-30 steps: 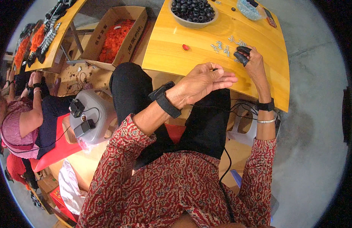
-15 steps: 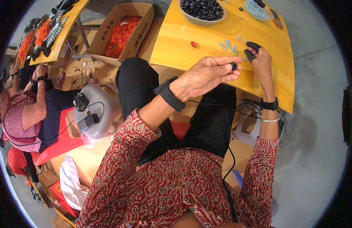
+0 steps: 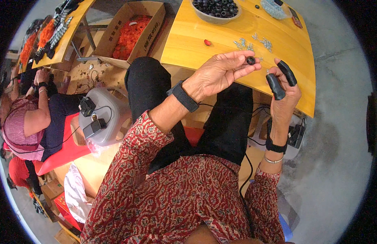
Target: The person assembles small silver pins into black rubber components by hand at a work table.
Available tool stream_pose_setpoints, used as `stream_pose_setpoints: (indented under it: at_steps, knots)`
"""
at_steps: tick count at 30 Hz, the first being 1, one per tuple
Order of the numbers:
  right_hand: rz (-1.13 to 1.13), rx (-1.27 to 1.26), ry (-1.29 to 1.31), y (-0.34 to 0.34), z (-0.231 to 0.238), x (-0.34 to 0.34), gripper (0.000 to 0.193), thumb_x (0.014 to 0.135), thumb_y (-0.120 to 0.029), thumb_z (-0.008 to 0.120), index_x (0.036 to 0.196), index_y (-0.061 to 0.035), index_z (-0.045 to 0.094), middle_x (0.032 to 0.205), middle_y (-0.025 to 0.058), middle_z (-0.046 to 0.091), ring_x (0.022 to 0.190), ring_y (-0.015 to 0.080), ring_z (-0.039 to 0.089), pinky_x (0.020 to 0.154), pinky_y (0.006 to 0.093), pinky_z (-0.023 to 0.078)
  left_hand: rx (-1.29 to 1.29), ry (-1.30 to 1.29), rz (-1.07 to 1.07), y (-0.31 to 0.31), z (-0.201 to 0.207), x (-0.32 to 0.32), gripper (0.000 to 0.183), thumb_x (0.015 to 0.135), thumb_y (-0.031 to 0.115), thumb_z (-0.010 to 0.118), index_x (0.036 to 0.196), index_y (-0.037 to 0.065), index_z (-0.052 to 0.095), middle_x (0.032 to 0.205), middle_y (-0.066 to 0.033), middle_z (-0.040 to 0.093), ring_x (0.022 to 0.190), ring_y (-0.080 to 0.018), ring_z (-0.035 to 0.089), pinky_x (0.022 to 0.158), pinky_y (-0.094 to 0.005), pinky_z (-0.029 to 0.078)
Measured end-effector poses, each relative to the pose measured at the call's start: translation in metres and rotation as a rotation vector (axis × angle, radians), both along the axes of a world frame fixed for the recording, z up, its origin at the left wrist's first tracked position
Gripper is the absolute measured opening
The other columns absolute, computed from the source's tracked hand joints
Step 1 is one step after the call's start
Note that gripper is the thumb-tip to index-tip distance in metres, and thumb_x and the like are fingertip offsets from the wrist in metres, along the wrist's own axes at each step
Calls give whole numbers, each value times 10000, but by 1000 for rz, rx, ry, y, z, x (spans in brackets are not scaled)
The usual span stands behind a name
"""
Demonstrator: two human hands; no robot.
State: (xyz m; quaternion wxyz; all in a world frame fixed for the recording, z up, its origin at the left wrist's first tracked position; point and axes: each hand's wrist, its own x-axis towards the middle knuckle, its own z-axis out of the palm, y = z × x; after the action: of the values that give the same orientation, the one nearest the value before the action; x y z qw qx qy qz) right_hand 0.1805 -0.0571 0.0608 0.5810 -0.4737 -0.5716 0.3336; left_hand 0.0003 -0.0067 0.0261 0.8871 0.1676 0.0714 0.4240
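1. The left hand (image 3: 226, 72), seen from where I stood, pinched a small, round, black, hollow-centred piece (image 3: 250, 60) between thumb and fingertips, its other fingers extended; the piece lay toward the right hand, above the near edge of the table.
2. The right hand (image 3: 289, 92) stood just beside it, half-curled, black tubular covers (image 3: 276, 87) on thumb and forefinger, which were parted. A tiny pale bit showed near the thumb's tip; whether it was grasped, I could not tell.
3. Small silvery metal pieces (image 3: 266, 44) lay scattered just beyond both hands on the yellow wood-grained table (image 3: 188, 51).
4. A small red piece (image 3: 207, 42) rested beyond the left wrist.
5. A translucent round plastic bowl (image 3: 216, 20), farther beyond the left hand, held many dark round pieces (image 3: 216, 7).
6. A brown cardboard box (image 3: 110, 61), well to the left of the left hand, contained bright orange pieces (image 3: 130, 38).
7. Black straps (image 3: 184, 97) encircled both wrists; a silver bangle (image 3: 273, 160) circled the right.
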Motion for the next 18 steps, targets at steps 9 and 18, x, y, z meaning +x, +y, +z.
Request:
stream_pose_setpoints:
  at_steps: [9,18]
  knots:
    - [-47,29,-63,-7,1,-15,400,766,65,653,1155,36,563,887,17,594,805,90,551,743,218,455,39,80,7,-3,-1,2,307,915,44,484,1208,-48,486,1158,-181,556,1092,-264,557,933,-283,480]
    - [-63,95,-165,-6,-11,-22,425,743,79,664,1152,11,570,881,29,613,804,96,566,745,232,465,57,104,39,-6,-9,7,275,899,44,521,1168,-8,535,1131,-125,584,978,-175,588,871,-254,493]
